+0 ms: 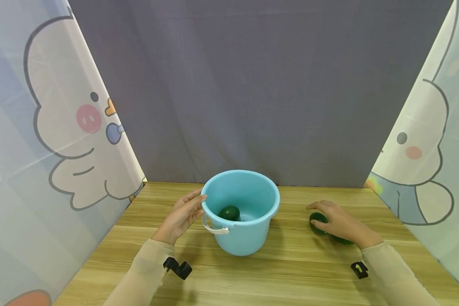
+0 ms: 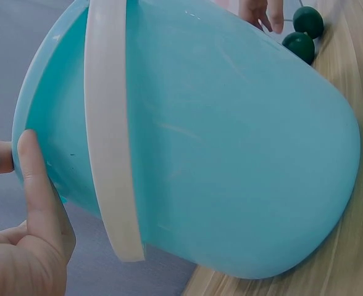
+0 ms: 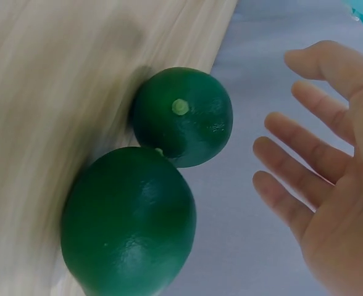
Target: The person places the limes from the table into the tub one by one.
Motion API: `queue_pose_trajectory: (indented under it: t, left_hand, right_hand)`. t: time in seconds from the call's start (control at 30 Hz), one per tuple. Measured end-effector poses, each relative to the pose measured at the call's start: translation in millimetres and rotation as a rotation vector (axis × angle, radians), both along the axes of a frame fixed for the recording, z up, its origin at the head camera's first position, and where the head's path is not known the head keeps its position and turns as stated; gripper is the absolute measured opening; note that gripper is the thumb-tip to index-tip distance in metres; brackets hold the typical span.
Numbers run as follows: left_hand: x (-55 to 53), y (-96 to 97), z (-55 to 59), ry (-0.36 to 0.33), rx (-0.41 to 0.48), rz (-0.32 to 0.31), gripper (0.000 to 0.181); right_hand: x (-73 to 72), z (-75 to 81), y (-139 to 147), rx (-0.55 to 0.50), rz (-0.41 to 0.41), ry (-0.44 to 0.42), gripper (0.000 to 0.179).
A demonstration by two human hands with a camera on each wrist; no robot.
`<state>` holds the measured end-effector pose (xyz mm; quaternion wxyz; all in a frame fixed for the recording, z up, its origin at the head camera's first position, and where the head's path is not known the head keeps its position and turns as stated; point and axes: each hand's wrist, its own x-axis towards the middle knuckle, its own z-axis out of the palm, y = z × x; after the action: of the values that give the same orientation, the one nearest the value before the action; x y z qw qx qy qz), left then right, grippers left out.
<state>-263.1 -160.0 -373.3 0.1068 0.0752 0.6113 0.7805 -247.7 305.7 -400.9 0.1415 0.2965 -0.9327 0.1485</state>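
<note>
A light blue bucket with a white handle stands upright on the table. My left hand holds its rim at the left side, thumb and fingers on either side of the edge in the left wrist view. Inside the bucket lies a dark green lime. To the right, my right hand hovers over two more limes, palm down with fingers spread and nothing held. The right wrist view shows a smaller-looking lime with a pale stem end beside a nearer lime.
The wooden table runs back to a dark grey curtain. Cartoon-printed cloths hang at the left and right. A black wrist mount sits on the left sleeve, another mount on the right.
</note>
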Motion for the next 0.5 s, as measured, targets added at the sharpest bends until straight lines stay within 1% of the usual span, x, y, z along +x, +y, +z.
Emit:
queue_pose_trajectory:
  t: [0.5]
  left_hand:
    - [0.8,-0.8,0.5,0.000,-0.005,-0.002,0.060]
  right_hand:
    - [-5.4,-9.6,8.7,0.036,-0.104,-0.121,0.051]
